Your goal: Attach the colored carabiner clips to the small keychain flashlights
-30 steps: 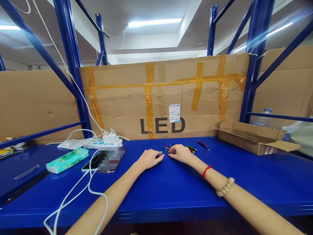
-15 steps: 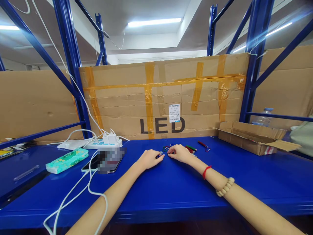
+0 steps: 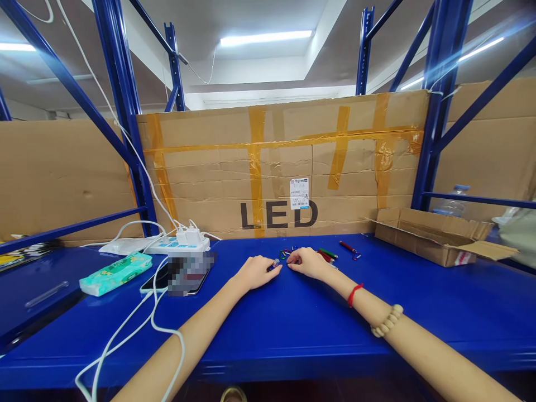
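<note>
My left hand (image 3: 258, 271) rests low over the blue table, thumb and fingers closed on a small blue tube with a shiny end (image 3: 275, 263). Just to its right, my right hand (image 3: 309, 262) is closed too, its fingertips pinched together and pointing at the left hand; whatever they hold is too small to make out. Small coloured clips (image 3: 283, 254) lie behind and between the hands. Beyond the right hand are green tubes (image 3: 328, 253) and red ones, partly covered by it. One dark red tube (image 3: 347, 246) with a clip lies apart, farther right.
An open cardboard box (image 3: 431, 245) sits at the right. On the left are a green tissue pack (image 3: 116, 273), phones (image 3: 157, 281), a power strip (image 3: 170, 245) and loose white cables (image 3: 153, 318). A large cardboard panel (image 3: 209, 184) stands behind the table.
Both hands stay in the same place and pose. The view has shifted very slightly, and a shoe tip now shows below the table edge.
</note>
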`<state>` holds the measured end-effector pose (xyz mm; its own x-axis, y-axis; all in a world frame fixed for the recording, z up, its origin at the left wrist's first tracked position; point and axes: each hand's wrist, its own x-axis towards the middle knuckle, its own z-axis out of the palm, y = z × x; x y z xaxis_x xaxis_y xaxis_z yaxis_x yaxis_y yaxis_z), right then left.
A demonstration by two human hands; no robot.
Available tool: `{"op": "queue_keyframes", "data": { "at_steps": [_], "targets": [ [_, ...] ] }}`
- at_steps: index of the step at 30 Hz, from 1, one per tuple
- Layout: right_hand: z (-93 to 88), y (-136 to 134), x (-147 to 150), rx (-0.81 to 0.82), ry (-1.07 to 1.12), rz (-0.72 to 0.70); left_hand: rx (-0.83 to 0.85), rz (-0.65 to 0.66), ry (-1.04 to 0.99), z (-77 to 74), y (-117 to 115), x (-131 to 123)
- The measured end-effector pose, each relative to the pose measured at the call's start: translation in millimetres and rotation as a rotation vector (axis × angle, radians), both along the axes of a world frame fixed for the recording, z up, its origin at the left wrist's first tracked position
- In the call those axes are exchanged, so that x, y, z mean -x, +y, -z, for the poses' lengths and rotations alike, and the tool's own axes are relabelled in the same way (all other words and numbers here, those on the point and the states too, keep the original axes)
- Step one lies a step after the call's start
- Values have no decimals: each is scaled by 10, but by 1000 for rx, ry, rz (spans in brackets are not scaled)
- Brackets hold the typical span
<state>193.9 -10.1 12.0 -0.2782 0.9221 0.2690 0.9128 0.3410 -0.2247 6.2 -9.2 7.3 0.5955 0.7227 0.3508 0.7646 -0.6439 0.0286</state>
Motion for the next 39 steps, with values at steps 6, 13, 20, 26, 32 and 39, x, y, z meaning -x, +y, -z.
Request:
{"op": "queue_keyframes", "data": {
  "at_steps": [6, 13, 20, 26, 32, 39],
  "targets": [
    [-9, -15, 14, 0, -7, -5, 0, -2, -5, 1, 4, -4],
    [0, -10, 2, -3, 0, -24, -4, 6, -1, 2, -3, -6],
    [30, 26, -6, -7, 34, -45, -7, 12, 4, 10, -3, -9],
    [41, 51, -15, -4, 43, -55, -3, 10, 4, 12, 3, -7],
    [34, 40, -6, -11, 38, -64, 5, 4, 2, 6, 4, -2],
    [35, 27, 4, -13, 33, -56, 5, 10, 0, 13, 14, 0]
  ]
}}
